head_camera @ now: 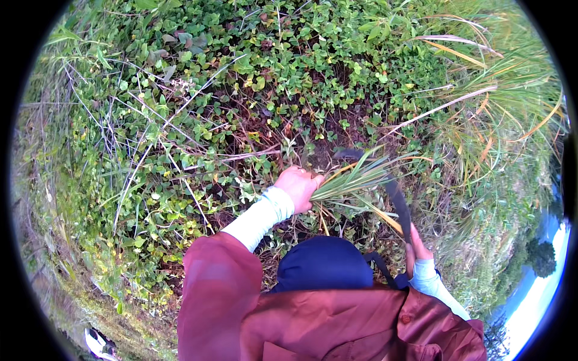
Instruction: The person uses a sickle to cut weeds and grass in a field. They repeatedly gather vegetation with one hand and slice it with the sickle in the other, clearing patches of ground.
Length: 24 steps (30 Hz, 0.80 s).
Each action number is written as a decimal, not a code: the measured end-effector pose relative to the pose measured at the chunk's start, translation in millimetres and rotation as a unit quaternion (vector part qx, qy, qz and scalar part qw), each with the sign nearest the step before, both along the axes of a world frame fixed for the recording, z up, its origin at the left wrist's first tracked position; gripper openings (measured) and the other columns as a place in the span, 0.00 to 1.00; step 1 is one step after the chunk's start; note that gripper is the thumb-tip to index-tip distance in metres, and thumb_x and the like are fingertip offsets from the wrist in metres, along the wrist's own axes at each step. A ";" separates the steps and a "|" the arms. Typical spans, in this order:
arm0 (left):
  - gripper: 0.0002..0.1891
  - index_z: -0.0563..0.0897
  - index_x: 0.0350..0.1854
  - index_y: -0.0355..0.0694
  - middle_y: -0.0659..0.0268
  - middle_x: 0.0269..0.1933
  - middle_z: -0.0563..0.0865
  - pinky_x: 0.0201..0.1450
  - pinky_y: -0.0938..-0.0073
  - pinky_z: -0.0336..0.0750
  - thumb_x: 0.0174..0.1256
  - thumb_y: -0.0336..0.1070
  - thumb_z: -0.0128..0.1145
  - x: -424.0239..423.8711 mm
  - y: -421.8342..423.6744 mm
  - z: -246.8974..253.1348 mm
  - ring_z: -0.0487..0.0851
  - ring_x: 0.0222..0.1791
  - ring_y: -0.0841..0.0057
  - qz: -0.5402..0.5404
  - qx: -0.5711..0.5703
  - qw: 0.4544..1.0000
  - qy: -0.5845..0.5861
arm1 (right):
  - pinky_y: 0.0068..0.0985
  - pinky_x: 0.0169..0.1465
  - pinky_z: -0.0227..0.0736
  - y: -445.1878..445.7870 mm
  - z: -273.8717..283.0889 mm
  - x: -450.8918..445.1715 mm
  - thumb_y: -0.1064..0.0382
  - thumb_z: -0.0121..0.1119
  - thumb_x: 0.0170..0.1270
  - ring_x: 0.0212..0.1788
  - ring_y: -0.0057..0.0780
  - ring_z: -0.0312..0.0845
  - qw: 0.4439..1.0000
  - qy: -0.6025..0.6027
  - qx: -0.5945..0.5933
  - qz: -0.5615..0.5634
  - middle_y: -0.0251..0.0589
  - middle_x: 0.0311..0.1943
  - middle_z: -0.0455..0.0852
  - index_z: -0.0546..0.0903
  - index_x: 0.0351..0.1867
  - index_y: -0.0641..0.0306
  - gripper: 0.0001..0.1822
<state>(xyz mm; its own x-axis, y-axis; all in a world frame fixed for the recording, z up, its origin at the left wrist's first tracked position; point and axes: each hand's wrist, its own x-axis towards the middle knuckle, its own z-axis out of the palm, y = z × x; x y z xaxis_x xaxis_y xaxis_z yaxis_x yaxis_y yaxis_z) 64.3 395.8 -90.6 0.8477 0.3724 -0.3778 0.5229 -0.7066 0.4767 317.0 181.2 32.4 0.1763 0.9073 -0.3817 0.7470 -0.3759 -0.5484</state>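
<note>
My left hand [299, 187] is closed around the base of a bunch of long grass blades [356, 180], mostly green with some yellow ones. The blades fan out to the right from my fist. In my right hand [417, 247], lower and to the right, is a sickle [399, 203] with a dark curved blade. Its blade rises from my fist and passes the outer part of the bunch. A dark, blurred piece above the grass looks like its tip end. Grass hides the part between, and whether metal touches the blades I cannot tell. My fingers cover most of the handle.
Low leafy ground cover [271, 58] spreads ahead. Dry stems [149, 113] criss-cross at left. A tall grass clump [505, 108] leans in from the right. Dark blue cloth [325, 264] bulges in front of my body, beside a dark strap [381, 266]. A black-and-white thing [97, 344] is at lower left.
</note>
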 end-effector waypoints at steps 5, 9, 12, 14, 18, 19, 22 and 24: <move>0.21 0.74 0.37 0.42 0.60 0.26 0.78 0.40 0.64 0.71 0.37 0.40 0.64 -24.3 -34.0 3.9 0.79 0.33 0.64 0.058 0.024 0.998 -0.032 | 0.26 0.36 0.68 91.9 -28.5 -11.6 0.73 0.48 0.61 0.32 0.34 0.74 0.987 -0.008 0.121 0.102 0.47 0.31 0.75 0.59 0.65 0.55 0.29; 0.21 0.74 0.38 0.42 0.60 0.27 0.78 0.40 0.64 0.71 0.38 0.37 0.63 -33.5 -33.9 19.2 0.79 0.33 0.63 0.106 0.017 0.994 0.011 | 0.34 0.21 0.66 97.4 -59.6 -6.7 0.67 0.53 0.60 0.17 0.37 0.70 0.977 -0.124 0.015 0.173 0.41 0.15 0.71 0.59 0.65 0.43 0.31; 0.26 0.73 0.48 0.42 0.58 0.30 0.81 0.41 0.62 0.75 0.40 0.35 0.60 -41.9 -29.9 33.5 0.81 0.32 0.62 0.214 -0.042 0.976 0.006 | 0.36 0.22 0.66 42.6 -57.3 26.0 0.64 0.53 0.60 0.16 0.41 0.70 0.986 -0.086 -0.076 0.124 0.43 0.16 0.73 0.58 0.65 0.41 0.32; 0.28 0.72 0.51 0.43 0.57 0.32 0.82 0.40 0.62 0.76 0.41 0.37 0.61 -39.9 -24.4 33.4 0.82 0.32 0.62 0.278 -0.115 0.953 -0.044 | 0.36 0.24 0.66 -19.8 -68.7 46.1 0.65 0.52 0.61 0.18 0.42 0.73 0.993 -0.079 -0.059 0.071 0.48 0.19 0.75 0.60 0.65 0.47 0.30; 0.30 0.71 0.51 0.43 0.56 0.35 0.82 0.40 0.62 0.78 0.41 0.40 0.64 35.1 9.7 56.3 0.83 0.33 0.61 0.368 -0.194 0.883 -0.217 | 0.24 0.23 0.63 -61.7 -41.5 46.2 0.72 0.51 0.60 0.16 0.27 0.66 0.995 -0.044 -0.089 -0.015 0.40 0.16 0.71 0.63 0.65 0.48 0.30; 0.31 0.71 0.51 0.42 0.56 0.35 0.82 0.41 0.63 0.77 0.40 0.40 0.65 58.5 15.4 59.6 0.83 0.34 0.61 0.381 -0.192 0.861 -0.279 | 0.22 0.25 0.65 -62.6 -36.6 40.0 0.73 0.51 0.59 0.18 0.24 0.67 0.996 -0.029 -0.074 -0.036 0.41 0.19 0.73 0.63 0.64 0.50 0.30; 0.26 0.75 0.45 0.36 0.57 0.39 0.81 0.47 0.68 0.74 0.40 0.38 0.68 99.4 28.6 59.8 0.81 0.39 0.66 0.377 -0.291 0.808 -0.348 | 0.19 0.31 0.70 -75.7 -32.5 26.7 0.74 0.47 0.61 0.23 0.20 0.71 0.993 0.023 -0.054 -0.105 0.37 0.28 0.79 0.63 0.64 0.58 0.28; 0.26 0.73 0.46 0.36 0.58 0.39 0.81 0.49 0.70 0.73 0.42 0.35 0.67 117.1 25.4 59.0 0.80 0.41 0.67 0.324 -0.334 0.798 -0.384 | 0.15 0.24 0.61 -91.7 -31.5 22.5 0.68 0.45 0.64 0.18 0.15 0.64 0.978 0.069 -0.061 -0.189 0.30 0.22 0.72 0.61 0.65 0.56 0.26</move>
